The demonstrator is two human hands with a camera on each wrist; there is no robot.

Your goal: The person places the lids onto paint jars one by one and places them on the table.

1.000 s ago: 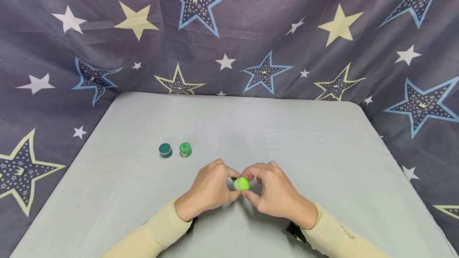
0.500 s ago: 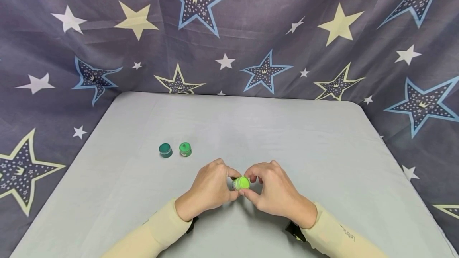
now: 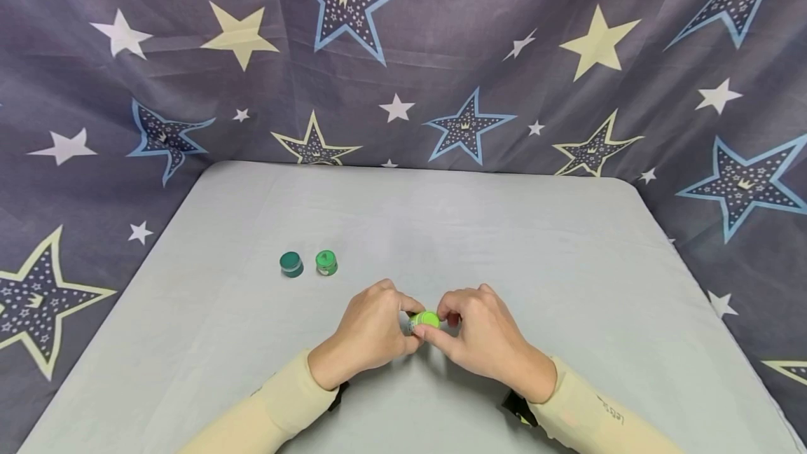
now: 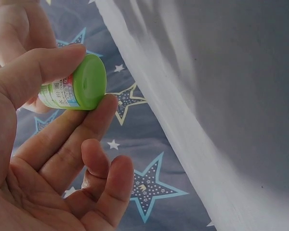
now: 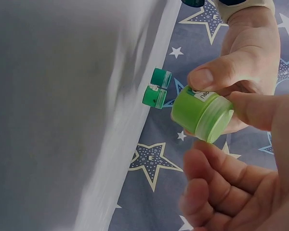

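A small lime-green paint jar (image 3: 427,319) is held tilted above the table, its lid end facing right. My left hand (image 3: 377,321) grips the jar body between thumb and fingers; in the left wrist view the printed label and round green base (image 4: 92,83) show. At the lid end, my right hand (image 3: 484,333) has its thumb against the near side of the rim. In the right wrist view the thumb and a curled fingertip touch opposite edges of the pale lid (image 5: 216,119). Beyond the hands, a dark teal jar (image 3: 291,265) stands beside a mid-green jar (image 3: 326,263).
A pale grey cloth covers the table (image 3: 517,237). Behind and around it hangs a dark curtain (image 3: 435,76) printed with stars. Both forearms, in cream sleeves, come in from the front edge with black bands at the wrists.
The right thumb has slid up and left across the jar's lid end, while the right index finger has drawn back rightward. The left hand and the two standing jars stay in place.
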